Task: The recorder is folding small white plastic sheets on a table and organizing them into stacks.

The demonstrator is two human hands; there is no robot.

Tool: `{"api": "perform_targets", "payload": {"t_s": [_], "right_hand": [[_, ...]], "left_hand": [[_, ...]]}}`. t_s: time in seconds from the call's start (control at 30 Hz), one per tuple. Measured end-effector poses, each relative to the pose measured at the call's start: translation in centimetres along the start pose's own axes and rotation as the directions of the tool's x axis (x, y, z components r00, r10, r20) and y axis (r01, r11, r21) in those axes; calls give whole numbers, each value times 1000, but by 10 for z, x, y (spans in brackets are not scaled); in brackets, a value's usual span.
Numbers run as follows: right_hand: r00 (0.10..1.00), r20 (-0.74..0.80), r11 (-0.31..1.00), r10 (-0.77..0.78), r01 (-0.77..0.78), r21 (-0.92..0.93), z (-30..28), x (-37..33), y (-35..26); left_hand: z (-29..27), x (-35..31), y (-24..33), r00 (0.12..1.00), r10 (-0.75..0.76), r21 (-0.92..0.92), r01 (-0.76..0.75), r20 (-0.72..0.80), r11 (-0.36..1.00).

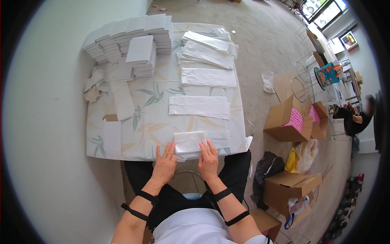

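Note:
A flat, folded white sheet [189, 141], thin like paper or film, lies on the patterned tablecloth near the table's front edge. Its right part is more see-through. My left hand [164, 166] is at its lower left corner, fingers stretched out and spread. My right hand [208, 163] has its fingers extended over the sheet's lower edge, fingertips resting on it. Neither hand grips anything that I can see. Beyond the sheet lie a similar flat white strip [199, 106], another stack of strips [208, 77], and a looser fanned pile [207, 55].
Stacked white boxes [142, 49] fill the table's far left. Crumpled pale paper [96, 83] and an opened-out white carton [112, 138] lie on the left. Right of the table, cardboard boxes [280, 120] stand on the floor; a seated person [359, 118] is farther off.

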State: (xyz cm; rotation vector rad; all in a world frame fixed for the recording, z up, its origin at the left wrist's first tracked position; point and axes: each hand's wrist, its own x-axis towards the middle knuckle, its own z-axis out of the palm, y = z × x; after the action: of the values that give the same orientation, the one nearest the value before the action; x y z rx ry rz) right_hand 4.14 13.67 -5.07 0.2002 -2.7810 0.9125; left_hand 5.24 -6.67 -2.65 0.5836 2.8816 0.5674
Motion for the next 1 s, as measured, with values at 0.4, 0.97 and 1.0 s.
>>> {"api": "perform_targets", "payload": {"t_s": [0.4, 0.97, 1.0], "right_hand": [[797, 597, 244, 87, -598, 763, -32, -10, -6], [618, 726, -607, -301, -712, 354, 23, -21, -77], [629, 738, -637, -242, -677, 368, 25, -19, -73]], "left_hand": [[-120, -29, 35, 915, -387, -968, 189, 112, 167], [-175, -54, 18, 893, -406, -839, -62, 196, -541], [-173, -52, 20, 862, -458, -854, -61, 216, -517]]}}
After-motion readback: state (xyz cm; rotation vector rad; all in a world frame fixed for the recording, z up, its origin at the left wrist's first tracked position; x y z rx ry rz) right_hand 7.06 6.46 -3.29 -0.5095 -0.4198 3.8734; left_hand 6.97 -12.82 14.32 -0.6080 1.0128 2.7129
